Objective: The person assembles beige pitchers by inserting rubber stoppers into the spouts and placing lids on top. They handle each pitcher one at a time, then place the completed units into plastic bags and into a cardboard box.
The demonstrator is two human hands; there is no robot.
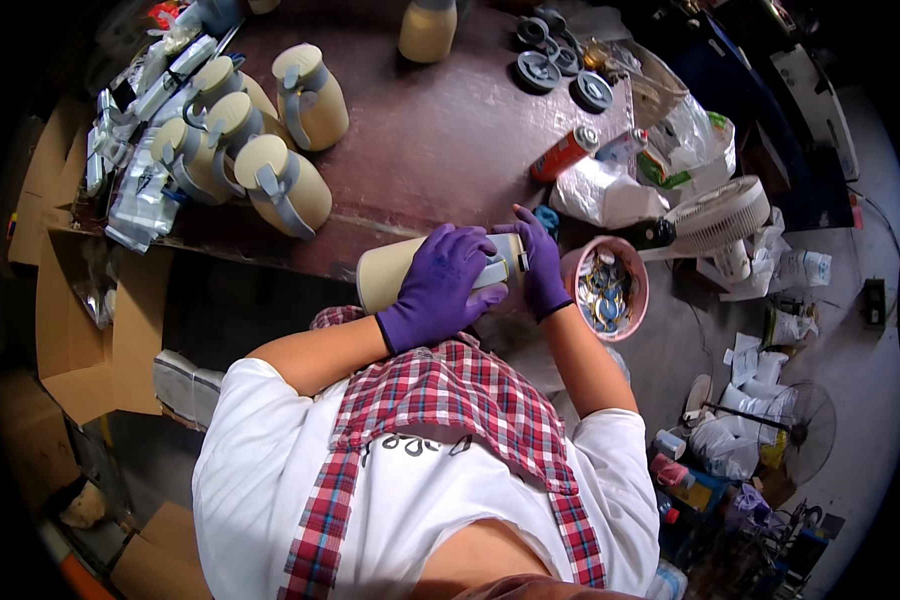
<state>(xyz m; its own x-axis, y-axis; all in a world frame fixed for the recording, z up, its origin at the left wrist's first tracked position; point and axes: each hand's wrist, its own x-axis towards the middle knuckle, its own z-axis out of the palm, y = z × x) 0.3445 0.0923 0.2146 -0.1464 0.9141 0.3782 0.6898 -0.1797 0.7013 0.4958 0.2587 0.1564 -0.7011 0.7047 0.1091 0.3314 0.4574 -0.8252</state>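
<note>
A cream vacuum jug (381,274) lies on its side in front of my chest, by the table's near edge. Its base points left and its grey-trimmed top points right. My left hand (438,284), in a purple glove, is closed around the body and handle side. At the top end, my right hand (544,268), gloved alike, grips the jug's rim, with one finger sticking up. My palms hide much of the handle and mouth. Several similar jugs with grey handles, one of them a lidded jug (282,188), stand upright at the table's left.
The dark red table (410,150) also bears another cream jug (428,30), grey round lids (538,72) and a red spray can (564,154). Wrapped parts (142,200) lie at its left edge. Right of my hands are a pink bucket (639,300) of small parts and a white fan (715,215).
</note>
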